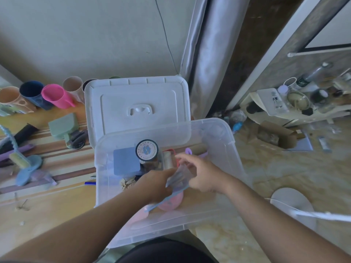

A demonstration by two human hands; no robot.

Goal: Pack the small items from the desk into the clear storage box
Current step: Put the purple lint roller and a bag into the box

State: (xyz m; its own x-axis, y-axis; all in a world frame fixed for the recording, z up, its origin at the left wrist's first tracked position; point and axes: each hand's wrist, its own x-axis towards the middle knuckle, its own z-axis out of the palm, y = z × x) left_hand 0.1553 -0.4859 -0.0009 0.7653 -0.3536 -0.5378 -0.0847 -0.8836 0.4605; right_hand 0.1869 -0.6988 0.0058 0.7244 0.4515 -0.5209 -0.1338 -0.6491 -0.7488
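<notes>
The clear storage box [230, 149] stands at the desk's right edge, its white lid [136, 103] propped up behind it. Inside lie a blue card [126, 161], a jar with a round labelled lid [146, 149], a small tube, purple and red bits and a pink object [171, 203]. Both hands are down inside the box. My left hand [156, 184] and my right hand [199, 174] together hold a clear plastic bag with a blue edge [179, 179] over the box floor. The bag is blurred.
On the desk at left stand several cups, among them a pink cup [56, 95] and a dark blue cup [33, 93]. A green box [63, 126], a blue clip stand [28, 168], pens [90, 183] and dark sticks lie nearby. Right: floor clutter and a white stool [292, 202].
</notes>
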